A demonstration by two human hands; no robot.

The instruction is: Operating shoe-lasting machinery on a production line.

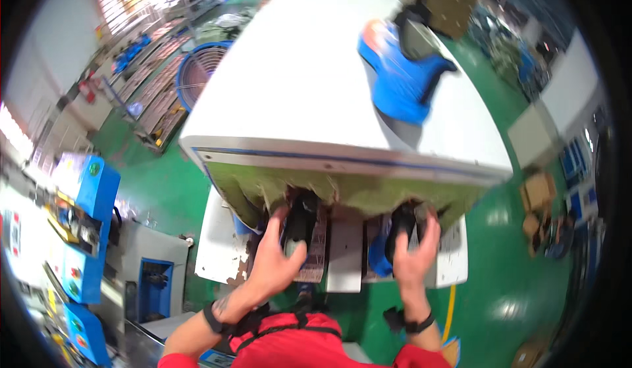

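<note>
My left hand (275, 262) is closed around a black shoe (304, 216), with the thumb on its near end and the fingers along its left side. My right hand (415, 256) has thumb and fingers around the near end of a second black shoe (402, 222), which has a blue part low on its left. Both shoes point away from me. Their far ends pass under a ragged green curtain (368, 187) at the front of a white machine (296, 58) and are hidden there.
Atop the machine, at its right, lies a blurred blue shoe-like bundle (405, 91) with dark and orange parts. White ledges (343, 256) flank the two front openings. A round blue fan (197, 75) and blue-and-grey equipment (89, 236) stand left. Cardboard boxes (538, 191) sit right.
</note>
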